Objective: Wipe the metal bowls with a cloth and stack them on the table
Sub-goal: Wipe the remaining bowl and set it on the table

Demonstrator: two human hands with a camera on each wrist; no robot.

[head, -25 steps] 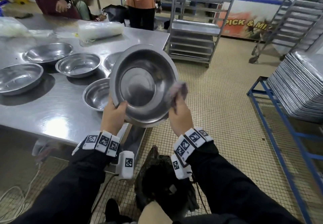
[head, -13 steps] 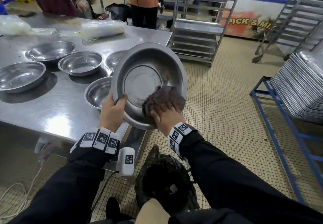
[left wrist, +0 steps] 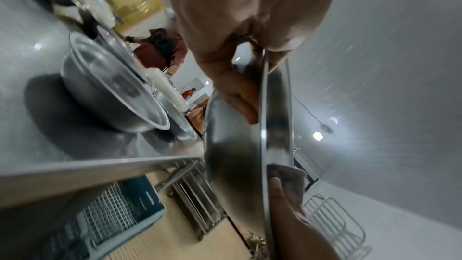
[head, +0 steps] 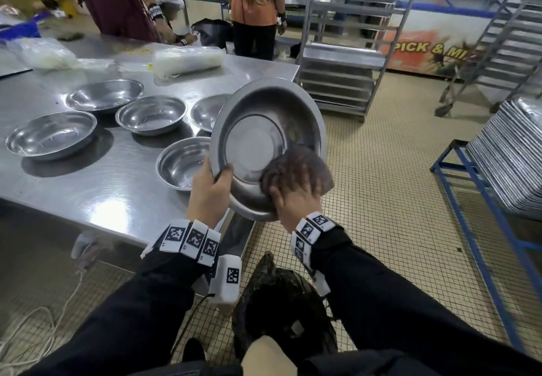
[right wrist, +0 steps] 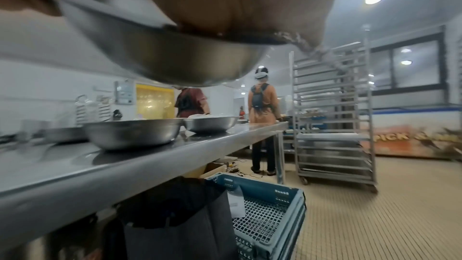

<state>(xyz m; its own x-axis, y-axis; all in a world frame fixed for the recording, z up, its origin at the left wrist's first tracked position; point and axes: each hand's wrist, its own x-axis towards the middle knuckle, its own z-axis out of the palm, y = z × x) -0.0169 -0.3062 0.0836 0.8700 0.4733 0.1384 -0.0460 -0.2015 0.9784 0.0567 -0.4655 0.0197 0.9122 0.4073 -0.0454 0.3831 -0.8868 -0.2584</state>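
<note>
Two clear plastic bags (head: 187, 60) of white contents are laid on the far part of the steel top. Beyond it, a person in an orange top (head: 254, 9) and another in a dark red top (head: 117, 3) are seen standing. A tall metal rack trolley (head: 349, 41) is parked on the tiled floor (head: 381, 185). A stack of metal trays (head: 510, 152) is carried on a blue frame (head: 481, 199) at the right. A dark bag (head: 281, 311) is seen on the floor, and a blue-grey crate (right wrist: 267, 213) beside it.
</note>
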